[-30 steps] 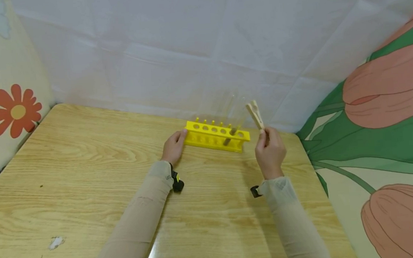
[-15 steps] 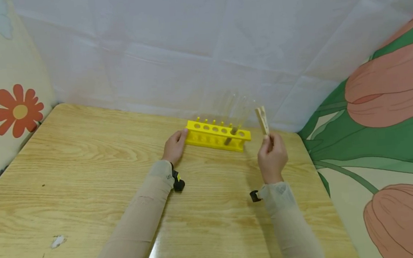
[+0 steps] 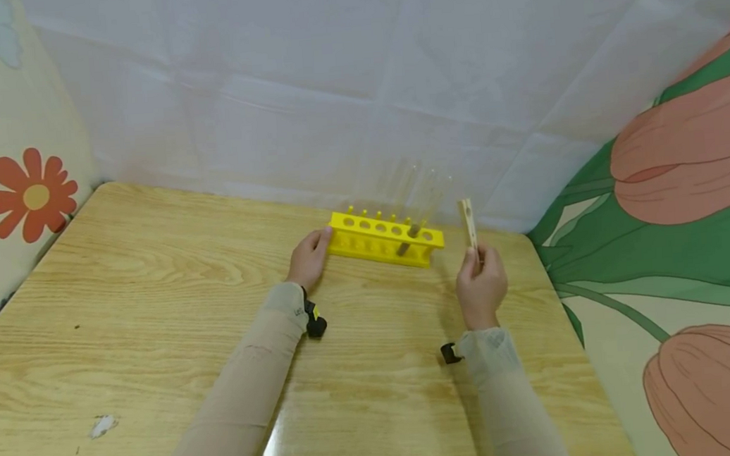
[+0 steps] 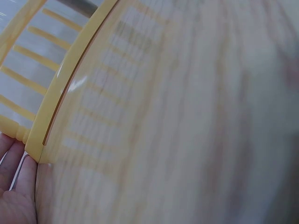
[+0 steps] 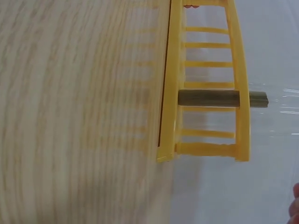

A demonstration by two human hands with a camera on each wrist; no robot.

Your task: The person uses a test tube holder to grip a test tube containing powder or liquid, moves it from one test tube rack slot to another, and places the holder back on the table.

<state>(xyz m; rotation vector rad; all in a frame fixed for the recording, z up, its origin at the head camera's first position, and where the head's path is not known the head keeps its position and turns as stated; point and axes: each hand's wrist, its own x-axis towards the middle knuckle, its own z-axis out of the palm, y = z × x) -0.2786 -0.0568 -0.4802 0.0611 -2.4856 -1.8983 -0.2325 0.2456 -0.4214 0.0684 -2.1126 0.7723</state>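
Note:
In the head view a yellow test tube rack stands at the back of the table. My left hand grips its left end, thumb on the near side; the left wrist view shows the fingers at the end post. A test tube with dark brown contents stands in a hole near the rack's right end. Clear glass tubes rise behind that end. My right hand, right of the rack, pinches a wooden test tube clamp by its lower end, with its head pointing up, apart from the tubes.
A white sheet hangs right behind the rack. Flower-patterned cloth borders the table on the right, and more hangs on the left. The wood-grain table has a worn white patch at the front left.
My right hand has drawn slightly down and right, taking the clamp away from the tubes. The clamp has turned more upright and looks narrower. The left hand and rack have stayed nearly still.

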